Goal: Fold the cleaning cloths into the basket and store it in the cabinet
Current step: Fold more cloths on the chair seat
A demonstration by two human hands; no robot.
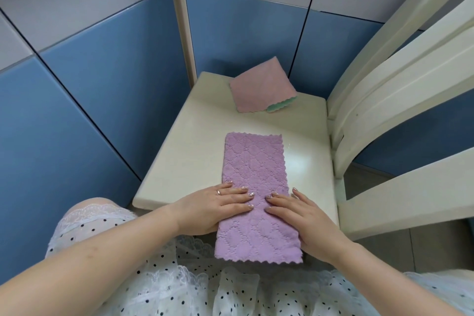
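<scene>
A purple quilted cloth (254, 174) lies folded into a long strip on the cream chair seat (179, 141), its near end hanging over the seat's front edge. My left hand (218, 205) lies flat on the cloth's left side with straight fingers. My right hand (302, 218) lies flat on its right side, fingers pointing toward the left hand. At the far end of the seat sits a folded pink cloth (261, 87) with a green cloth (280, 105) peeking out beneath it. No basket is in view.
The chair's cream backrest slats (400, 84) rise at the right. Blue and grey cabinet doors (102, 72) stand behind and to the left of the seat. A white dotted dress covers my lap at the bottom.
</scene>
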